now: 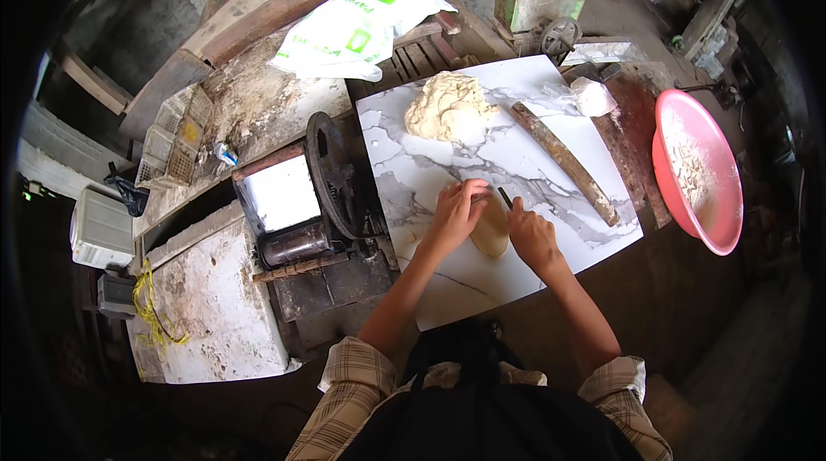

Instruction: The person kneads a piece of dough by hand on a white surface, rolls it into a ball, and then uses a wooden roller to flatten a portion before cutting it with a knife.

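On a white marble-patterned board (465, 287) lies a smooth, oblong piece of dough (490, 235) between my two hands. At its far left end is my left hand (457, 213), fingers bent and drawn together; what they pinch is too small to make out. My right hand (533, 235) is closed around a slim dark-handled tool (505, 197) at the dough's right side. The handle's end pokes out past the fingers, and the rest of the tool is hidden. Farther back on the board sits a large rough lump of dough (447, 106).
A curved wooden stick (564, 161) lies across the board's right side. Beyond it are a small bag of white powder (592, 97) and a pink basin (730, 194) holding flour. To the left stands a roller machine with a wheel (331, 175). A white-and-green sack (357, 26) lies behind.
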The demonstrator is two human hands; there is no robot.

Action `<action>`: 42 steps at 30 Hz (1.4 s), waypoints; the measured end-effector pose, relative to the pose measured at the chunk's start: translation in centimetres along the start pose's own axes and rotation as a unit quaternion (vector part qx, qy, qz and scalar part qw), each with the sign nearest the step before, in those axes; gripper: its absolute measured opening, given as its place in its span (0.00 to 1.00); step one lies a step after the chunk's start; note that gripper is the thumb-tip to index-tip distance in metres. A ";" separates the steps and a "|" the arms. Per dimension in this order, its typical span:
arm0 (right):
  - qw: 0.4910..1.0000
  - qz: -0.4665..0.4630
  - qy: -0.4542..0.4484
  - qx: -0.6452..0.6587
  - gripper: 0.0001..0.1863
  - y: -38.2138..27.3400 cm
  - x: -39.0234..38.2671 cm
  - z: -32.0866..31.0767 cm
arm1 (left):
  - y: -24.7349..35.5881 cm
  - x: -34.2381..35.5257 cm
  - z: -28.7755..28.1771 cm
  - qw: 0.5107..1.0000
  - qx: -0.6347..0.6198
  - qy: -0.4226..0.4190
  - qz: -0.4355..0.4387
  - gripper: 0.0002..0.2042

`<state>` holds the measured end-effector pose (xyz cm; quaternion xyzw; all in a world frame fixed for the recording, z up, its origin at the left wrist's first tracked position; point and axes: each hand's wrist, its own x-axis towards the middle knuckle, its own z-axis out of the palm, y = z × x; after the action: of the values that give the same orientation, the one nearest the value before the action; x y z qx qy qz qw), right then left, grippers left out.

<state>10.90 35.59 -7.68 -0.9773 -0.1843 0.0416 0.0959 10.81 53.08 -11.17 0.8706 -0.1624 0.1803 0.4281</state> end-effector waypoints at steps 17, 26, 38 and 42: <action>0.997 0.024 -0.075 0.006 0.12 -2.5 0.1 -0.9 | 0.0 -0.2 -0.2 1.000 0.014 -0.001 -0.007 0.16; 0.998 0.018 -0.027 0.057 0.07 -2.3 -2.8 -1.0 | 0.3 -0.3 0.0 1.000 0.027 0.000 -0.002 0.12; 0.991 0.071 -0.087 0.071 0.08 -1.7 -10.1 -1.5 | 0.1 -0.3 0.3 1.000 0.019 -0.007 -0.007 0.13; 0.997 0.048 -0.035 0.056 0.09 -0.6 -10.4 -1.7 | -0.2 -0.3 0.2 0.999 0.036 -0.004 -0.010 0.13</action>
<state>1.18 32.01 -5.46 -0.9761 -0.1378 0.0909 0.1416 10.61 53.02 -11.57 0.8875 -0.1493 0.1781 0.3979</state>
